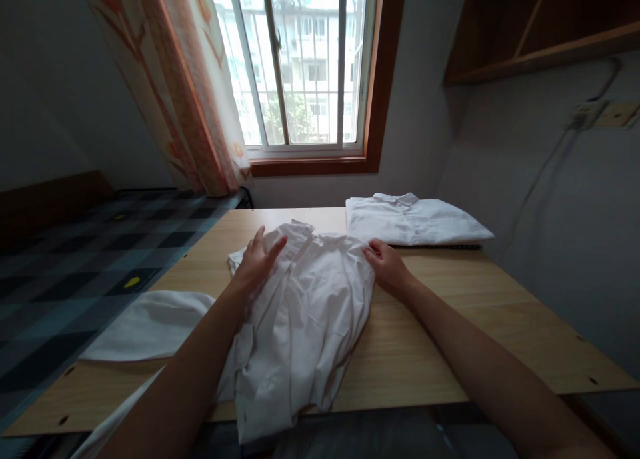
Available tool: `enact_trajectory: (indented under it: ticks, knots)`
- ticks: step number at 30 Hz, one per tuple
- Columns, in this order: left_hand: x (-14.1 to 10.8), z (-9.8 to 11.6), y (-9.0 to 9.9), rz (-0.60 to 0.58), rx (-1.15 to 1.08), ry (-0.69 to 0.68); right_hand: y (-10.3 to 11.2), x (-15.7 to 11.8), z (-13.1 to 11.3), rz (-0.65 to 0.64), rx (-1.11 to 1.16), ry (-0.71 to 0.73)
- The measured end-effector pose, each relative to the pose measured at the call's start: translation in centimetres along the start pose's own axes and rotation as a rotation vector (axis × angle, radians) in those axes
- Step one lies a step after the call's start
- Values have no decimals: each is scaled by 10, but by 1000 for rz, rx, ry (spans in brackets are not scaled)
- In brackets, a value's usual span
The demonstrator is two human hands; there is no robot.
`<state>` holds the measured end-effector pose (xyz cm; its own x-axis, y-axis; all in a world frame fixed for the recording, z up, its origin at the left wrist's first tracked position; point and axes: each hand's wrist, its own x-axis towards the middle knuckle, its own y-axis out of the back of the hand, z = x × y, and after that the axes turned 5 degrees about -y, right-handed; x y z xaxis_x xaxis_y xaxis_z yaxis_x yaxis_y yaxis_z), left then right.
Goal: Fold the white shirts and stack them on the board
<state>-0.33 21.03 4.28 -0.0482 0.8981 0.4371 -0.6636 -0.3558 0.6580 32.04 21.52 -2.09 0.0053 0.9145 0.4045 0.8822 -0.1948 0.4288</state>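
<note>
A rumpled white shirt (320, 299) lies on the wooden table (425, 339), its lower end hanging over the front edge. My left hand (260, 259) rests on the shirt's upper left part, thumb and fingers spread apart. At the shirt's upper right edge, my right hand (387, 262) pinches the white cloth between thumb and fingers. Part of the white cloth (155, 325) spreads out to the left, partly hidden under my left forearm. Behind my right hand sits a folded white shirt (415, 220) with its collar on top.
A bed with a dark checked cover (75, 265) stands along the table's left side. Beyond the table are a window (310, 65) and a patterned curtain (185, 79). A wooden shelf (540, 52) and a socket (617, 114) with a cable are on the right wall.
</note>
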Motion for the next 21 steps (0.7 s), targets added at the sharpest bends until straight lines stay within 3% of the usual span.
enact_trajectory:
  ticks: [5,7,15,18,21]
  knots:
    - [-16,9,-14,-209,144,-140,-5,-4,-10,64,91,-6]
    - [-21,8,-18,-243,189,-165,-6,-4,-11,66,133,-28]
    - [-17,11,-11,-421,91,-70,-4,2,-2,26,313,-131]
    - [-15,16,-6,-337,-15,-89,-1,5,1,-38,424,-232]
    - [-13,17,-2,-106,-83,-101,3,5,1,-122,551,-304]
